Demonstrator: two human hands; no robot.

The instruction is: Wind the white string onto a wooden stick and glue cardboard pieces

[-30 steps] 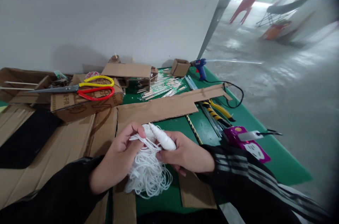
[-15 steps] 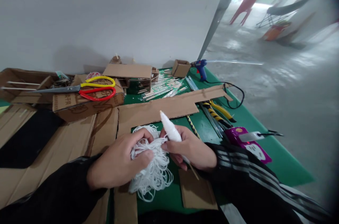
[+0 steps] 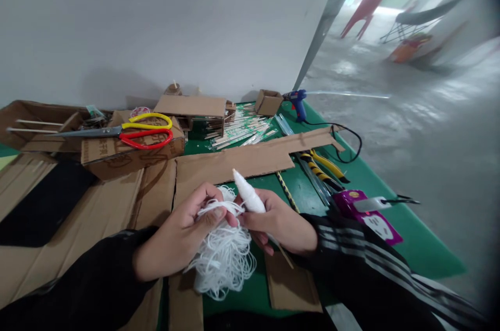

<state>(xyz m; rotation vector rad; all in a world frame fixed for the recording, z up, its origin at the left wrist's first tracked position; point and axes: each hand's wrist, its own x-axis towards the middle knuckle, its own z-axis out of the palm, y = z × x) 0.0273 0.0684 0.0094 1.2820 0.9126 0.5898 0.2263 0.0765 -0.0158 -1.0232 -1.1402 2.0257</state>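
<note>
My left hand (image 3: 183, 234) is closed on a loose tangle of white string (image 3: 226, 258), pinching strands near its top. My right hand (image 3: 279, 221) grips a thin stick wound with white string (image 3: 248, 194), its pointed end tilted up and to the left. The two hands meet over the green table top (image 3: 351, 174), above flat cardboard pieces. The rest of the tangle hangs below my fingers onto the table.
Scissors with red and yellow handles (image 3: 133, 130) lie on a cardboard box at the back left. A long cardboard strip (image 3: 253, 156), packs of sticks (image 3: 242, 130), a blue glue gun (image 3: 299, 101), yellow-handled pliers (image 3: 326, 164) and a purple box (image 3: 369, 213) lie to the right.
My left hand has shifted its hold on the tangle, now pinching strands at the top. The wound stick has tipped up and moved a little between the frames.
</note>
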